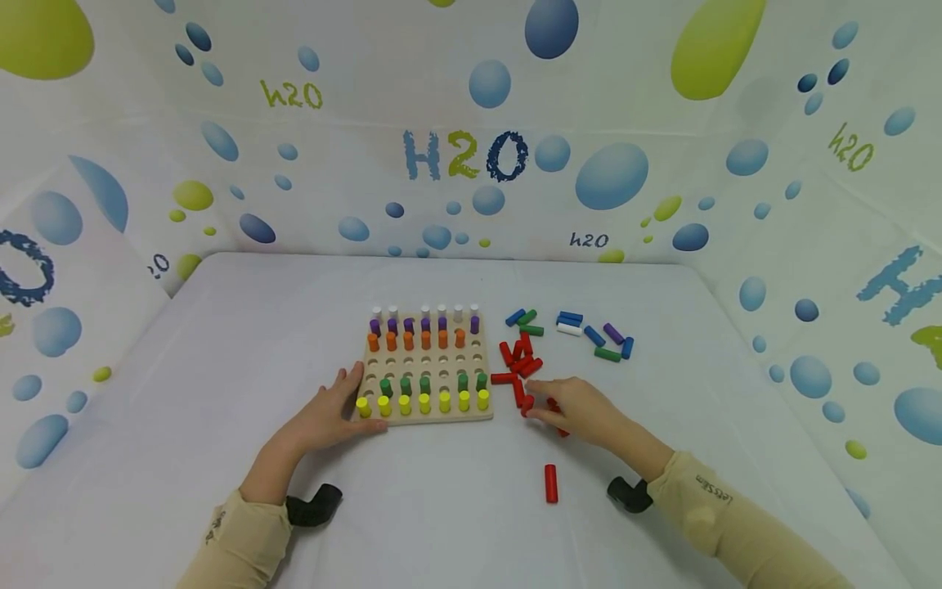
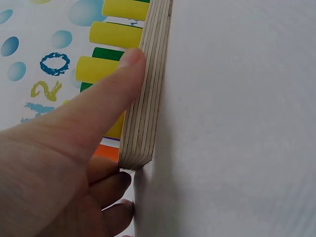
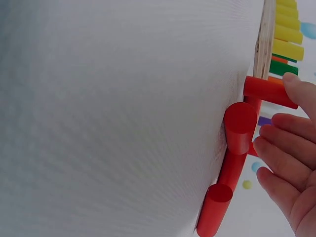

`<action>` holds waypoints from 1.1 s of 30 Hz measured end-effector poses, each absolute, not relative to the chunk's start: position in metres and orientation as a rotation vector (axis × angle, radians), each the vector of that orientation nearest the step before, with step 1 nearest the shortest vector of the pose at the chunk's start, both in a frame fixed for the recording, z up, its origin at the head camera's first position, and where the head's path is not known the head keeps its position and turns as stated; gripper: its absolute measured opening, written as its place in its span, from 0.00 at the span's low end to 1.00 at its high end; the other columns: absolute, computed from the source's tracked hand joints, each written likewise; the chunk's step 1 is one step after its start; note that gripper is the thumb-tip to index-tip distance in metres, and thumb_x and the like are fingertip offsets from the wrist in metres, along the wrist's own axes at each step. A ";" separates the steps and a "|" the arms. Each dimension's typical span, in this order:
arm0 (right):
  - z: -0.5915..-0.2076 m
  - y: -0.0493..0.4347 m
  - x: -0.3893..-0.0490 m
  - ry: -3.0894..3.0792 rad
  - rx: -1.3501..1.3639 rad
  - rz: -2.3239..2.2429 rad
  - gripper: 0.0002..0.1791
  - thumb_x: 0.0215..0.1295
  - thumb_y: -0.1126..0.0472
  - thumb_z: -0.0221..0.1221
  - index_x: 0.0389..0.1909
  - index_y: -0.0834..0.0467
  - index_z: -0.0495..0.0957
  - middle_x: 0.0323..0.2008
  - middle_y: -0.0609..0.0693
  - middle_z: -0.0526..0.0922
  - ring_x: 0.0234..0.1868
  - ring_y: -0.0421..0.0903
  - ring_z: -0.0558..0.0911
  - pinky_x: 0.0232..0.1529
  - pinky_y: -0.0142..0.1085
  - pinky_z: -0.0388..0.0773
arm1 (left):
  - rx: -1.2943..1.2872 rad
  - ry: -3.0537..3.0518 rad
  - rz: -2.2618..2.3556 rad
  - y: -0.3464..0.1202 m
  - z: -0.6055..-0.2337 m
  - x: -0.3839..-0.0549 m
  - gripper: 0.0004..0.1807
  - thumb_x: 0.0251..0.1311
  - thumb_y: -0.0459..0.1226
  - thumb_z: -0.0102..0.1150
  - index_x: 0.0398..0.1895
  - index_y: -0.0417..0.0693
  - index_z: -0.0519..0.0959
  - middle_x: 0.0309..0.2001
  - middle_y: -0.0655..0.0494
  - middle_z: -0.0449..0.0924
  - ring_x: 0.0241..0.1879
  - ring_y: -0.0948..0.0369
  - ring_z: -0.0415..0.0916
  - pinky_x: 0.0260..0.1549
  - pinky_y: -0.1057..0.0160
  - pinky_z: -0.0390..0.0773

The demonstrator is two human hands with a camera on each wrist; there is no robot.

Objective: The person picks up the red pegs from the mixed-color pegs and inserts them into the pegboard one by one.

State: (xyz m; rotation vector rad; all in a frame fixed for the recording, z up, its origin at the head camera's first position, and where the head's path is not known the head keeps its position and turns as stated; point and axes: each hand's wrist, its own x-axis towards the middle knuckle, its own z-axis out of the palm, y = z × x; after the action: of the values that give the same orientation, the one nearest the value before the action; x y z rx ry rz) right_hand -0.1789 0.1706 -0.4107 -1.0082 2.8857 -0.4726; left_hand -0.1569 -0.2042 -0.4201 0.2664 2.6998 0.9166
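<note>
In the head view a wooden pegboard (image 1: pixel 415 419) bears rows of white, purple, orange, green and yellow pegs, with bare holes between orange and green. My left hand (image 1: pixel 329 413) holds its near left corner, the thumb along the front edge and the fingers at the left side. To the board's right, my right hand (image 1: pixel 577 409) is over scattered red pegs. In the right wrist view its thumb touches the top of an upright red peg (image 3: pixel 269 91), while the other fingers are spread beside it. More red pegs (image 3: pixel 215 210) lie close by.
A lone red peg (image 1: pixel 551 483) lies nearer the front. Behind the red pile are loose green pegs (image 1: pixel 607 354), blue pegs (image 1: pixel 594 335), a white peg (image 1: pixel 569 329) and a purple peg (image 1: pixel 613 333). A white cloth covers the table (image 1: pixel 257 327), with a patterned curtain behind.
</note>
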 end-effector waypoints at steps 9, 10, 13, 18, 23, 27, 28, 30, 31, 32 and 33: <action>-0.410 0.169 -0.180 2.841 -1.032 -0.506 0.20 0.57 0.56 0.62 0.50 0.60 0.78 0.26 0.43 0.80 0.25 0.36 0.73 0.27 0.23 0.73 | 0.305 2.716 0.912 -0.205 -0.422 -0.159 0.61 0.46 0.58 0.63 0.69 0.33 0.40 0.68 0.30 0.39 0.67 0.37 0.34 0.60 0.36 0.37; -0.409 0.169 -0.180 2.838 -1.037 -0.510 0.19 0.57 0.56 0.62 0.49 0.60 0.78 0.25 0.43 0.80 0.25 0.36 0.73 0.27 0.23 0.73 | 0.304 2.718 0.909 -0.206 -0.423 -0.159 0.61 0.46 0.58 0.63 0.69 0.33 0.40 0.68 0.30 0.39 0.67 0.37 0.34 0.60 0.36 0.37; -0.408 0.169 -0.179 2.835 -1.056 -0.517 0.18 0.57 0.57 0.62 0.48 0.60 0.79 0.27 0.45 0.82 0.26 0.37 0.76 0.29 0.23 0.74 | 0.311 2.720 0.911 -0.206 -0.423 -0.159 0.60 0.46 0.58 0.63 0.69 0.33 0.40 0.68 0.31 0.40 0.67 0.37 0.34 0.60 0.36 0.36; -0.408 0.169 -0.179 2.829 -1.065 -0.540 0.17 0.57 0.58 0.62 0.46 0.61 0.80 0.30 0.48 0.84 0.25 0.37 0.76 0.28 0.23 0.74 | 0.327 2.716 0.929 -0.207 -0.423 -0.159 0.60 0.47 0.57 0.63 0.69 0.32 0.40 0.68 0.31 0.41 0.67 0.38 0.33 0.60 0.37 0.35; -0.407 0.167 -0.178 2.828 -1.049 -0.563 0.16 0.58 0.58 0.62 0.46 0.60 0.80 0.29 0.48 0.84 0.23 0.36 0.74 0.26 0.22 0.73 | 0.333 2.705 0.946 -0.207 -0.423 -0.161 0.59 0.47 0.57 0.63 0.69 0.32 0.40 0.68 0.31 0.40 0.67 0.39 0.32 0.60 0.37 0.33; -0.406 0.167 -0.178 2.842 -1.032 -0.545 0.15 0.57 0.58 0.62 0.45 0.59 0.80 0.31 0.48 0.84 0.27 0.38 0.78 0.28 0.22 0.74 | 0.331 2.698 0.952 -0.208 -0.425 -0.162 0.60 0.47 0.58 0.63 0.69 0.33 0.40 0.68 0.31 0.39 0.67 0.39 0.32 0.60 0.37 0.33; -0.405 0.167 -0.178 2.844 -1.025 -0.544 0.15 0.57 0.58 0.62 0.45 0.59 0.81 0.31 0.49 0.84 0.28 0.39 0.79 0.28 0.22 0.74 | 0.327 2.696 0.953 -0.208 -0.425 -0.162 0.60 0.46 0.58 0.63 0.70 0.33 0.40 0.68 0.31 0.39 0.67 0.39 0.32 0.60 0.37 0.33; -0.403 0.166 -0.178 2.846 -1.006 -0.554 0.16 0.58 0.57 0.62 0.46 0.58 0.81 0.32 0.49 0.84 0.29 0.40 0.80 0.27 0.21 0.73 | 0.317 2.694 0.952 -0.208 -0.425 -0.162 0.61 0.46 0.59 0.62 0.70 0.34 0.39 0.68 0.31 0.39 0.67 0.39 0.32 0.60 0.37 0.33; -0.402 0.166 -0.179 2.846 -0.999 -0.562 0.16 0.57 0.57 0.62 0.46 0.58 0.81 0.32 0.49 0.85 0.29 0.41 0.80 0.27 0.21 0.74 | 0.313 2.694 0.950 -0.208 -0.425 -0.162 0.61 0.46 0.59 0.62 0.70 0.34 0.39 0.68 0.31 0.38 0.67 0.39 0.32 0.60 0.37 0.33; -0.401 0.165 -0.179 2.847 -0.987 -0.576 0.16 0.57 0.57 0.62 0.46 0.58 0.81 0.33 0.49 0.85 0.30 0.41 0.81 0.27 0.21 0.74 | 0.311 2.694 0.948 -0.208 -0.425 -0.163 0.61 0.46 0.59 0.63 0.70 0.34 0.39 0.68 0.31 0.38 0.67 0.39 0.32 0.60 0.37 0.33; -0.399 0.165 -0.179 2.848 -0.980 -0.587 0.16 0.57 0.57 0.62 0.46 0.58 0.81 0.34 0.49 0.85 0.31 0.41 0.81 0.27 0.21 0.74 | 0.311 2.694 0.947 -0.208 -0.425 -0.163 0.61 0.46 0.58 0.63 0.70 0.34 0.39 0.68 0.31 0.38 0.67 0.39 0.32 0.60 0.37 0.33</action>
State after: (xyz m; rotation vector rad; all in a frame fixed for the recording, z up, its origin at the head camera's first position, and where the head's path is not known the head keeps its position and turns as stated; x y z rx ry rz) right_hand -0.1794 0.1649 -0.3991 -0.9797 2.8481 -0.5870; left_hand -0.1626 -0.2083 -0.4247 0.3110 2.6937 0.9471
